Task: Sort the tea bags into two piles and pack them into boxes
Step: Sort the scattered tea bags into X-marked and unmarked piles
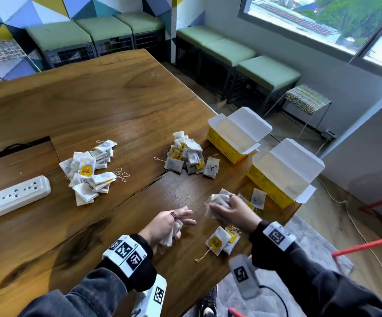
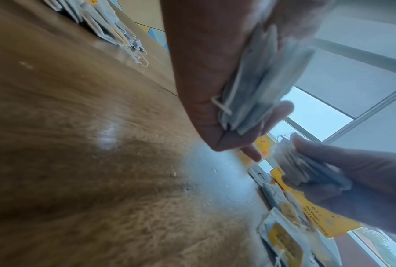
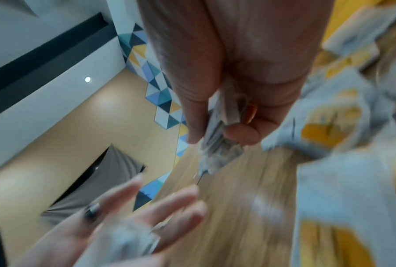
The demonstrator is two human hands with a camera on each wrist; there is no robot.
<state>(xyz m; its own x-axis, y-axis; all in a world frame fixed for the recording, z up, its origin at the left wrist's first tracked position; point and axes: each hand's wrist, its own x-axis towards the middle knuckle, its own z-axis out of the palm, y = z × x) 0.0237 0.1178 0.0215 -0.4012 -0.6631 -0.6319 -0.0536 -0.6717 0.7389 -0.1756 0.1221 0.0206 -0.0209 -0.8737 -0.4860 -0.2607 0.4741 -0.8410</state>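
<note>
On the brown wooden table [image 1: 98, 92], a white plastic power strip [image 1: 14, 197] lay at the left edge of the frame, with a heap of white paper tea bags [image 1: 91, 170] just right of it. A second tea-bag heap [image 1: 190, 156] sat at centre; two open yellow cardboard boxes [image 1: 233, 138] [image 1: 281, 175] stood right of it, near the table's edge. A few loose tea bags [image 1: 219, 242] lay at lower centre, between the two hands

Wooden tabletop [image 1: 107, 92], dark cracks in grain. On it: white power strip [image 1: 14, 197] far left, two tea bag piles [image 1: 93, 170] [image 1: 189, 156], two open yellow boxes [image 1: 235, 136] [image 1: 281, 172] at right edge, few loose tea bags [image 1: 222, 242] near front edge.
</note>
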